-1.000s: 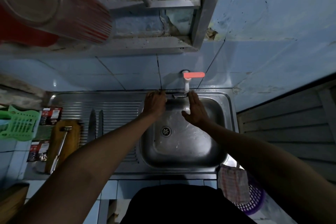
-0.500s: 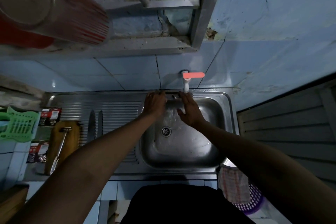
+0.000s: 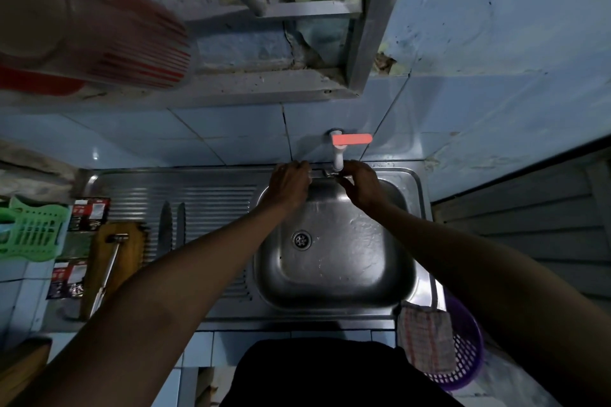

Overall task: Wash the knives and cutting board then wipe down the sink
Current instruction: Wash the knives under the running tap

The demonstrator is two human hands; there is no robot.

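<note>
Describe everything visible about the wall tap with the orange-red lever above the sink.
The wall tap with the orange-red lever comes out of the pale blue tiled wall just above the back rim of the stainless steel sink. Its body is a short white, plastic-looking spout pointing down; the flat lever on top lies level, pointing right. The right hand is at the spout's mouth with curled fingers; whether it touches, or water runs, cannot be told.

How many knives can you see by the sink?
2. Both knives lie side by side on the ribbed drainboard, left of the basin: one, the other just right of it. Their handles are hidden behind the left arm.
</note>
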